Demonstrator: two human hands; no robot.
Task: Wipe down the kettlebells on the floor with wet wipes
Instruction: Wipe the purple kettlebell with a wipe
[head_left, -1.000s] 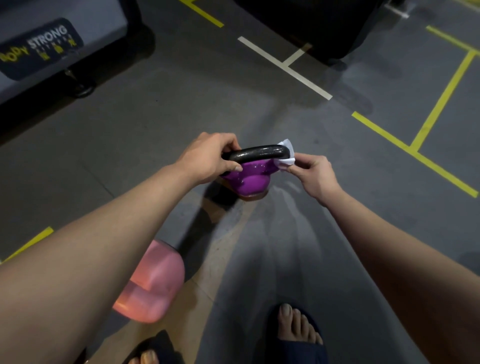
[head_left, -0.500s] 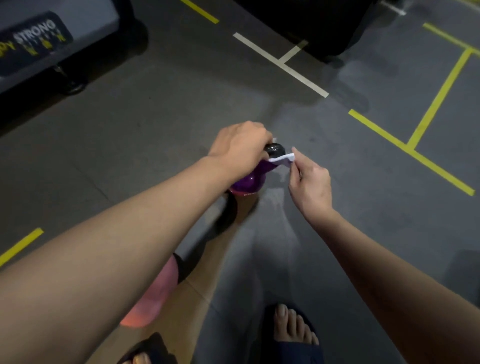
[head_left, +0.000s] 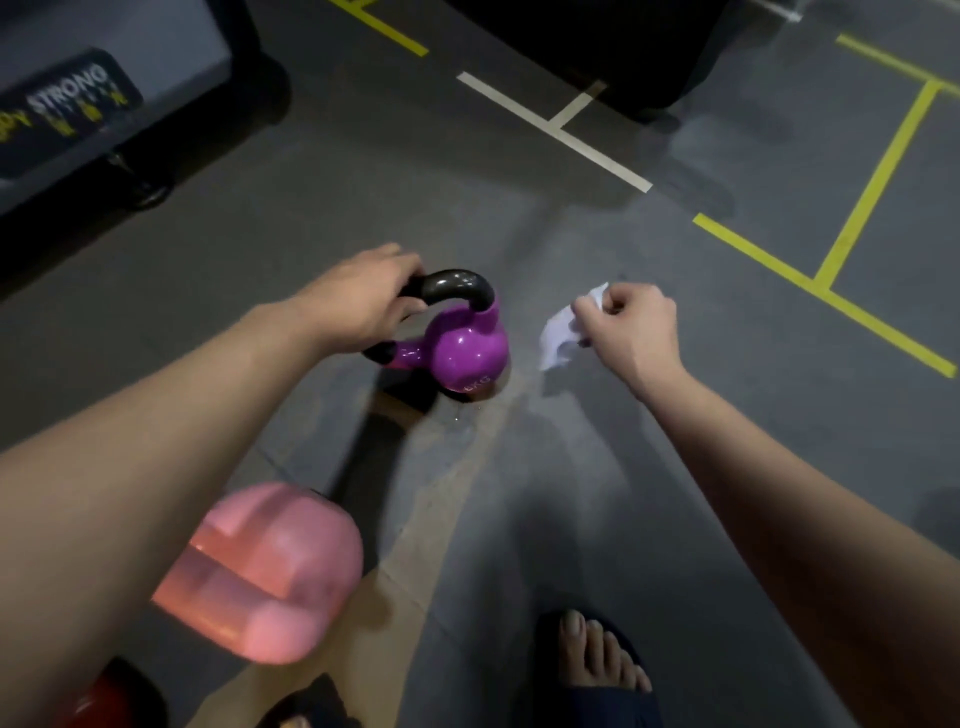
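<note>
Purple, glossy round kettlebell (head_left: 470, 358) with a black loop handle: sits on the grey gym floor (head_left: 363, 182), centre of view, tilted so the handle leans toward my left. There is a pale marking low on the body that I cannot read for certain.

My left hand (head_left: 363, 306): fingers (head_left: 400, 260) curled over the left end of the black handle, clamped on it. The forearm runs in from the lower left.

My right hand (head_left: 636, 325): just to the right of the kettlebell, apart from it, not touching. Fingers (head_left: 618, 301) closed in a pinch on a crumpled white wet wipe (head_left: 563, 332), which hangs from the hand toward the kettlebell side, with a clear gap between wipe and purple body.

Nearer me, lower left: a pale pink kettlebell (head_left: 265, 571), blurred and partly hidden behind my left forearm, well apart from the purple one. A red rounded object (head_left: 98, 701) sits at the bottom left corner, too dark to identify.

Bottom edge: my bare toes in a dark sandal (head_left: 602, 654).

Floor markings: yellow tape lines (head_left: 878, 182) at right, white tape lines (head_left: 550, 127) beyond the kettlebell. Upper left: grey equipment with a dark label reading "STRONG" (head_left: 67, 104).
</note>
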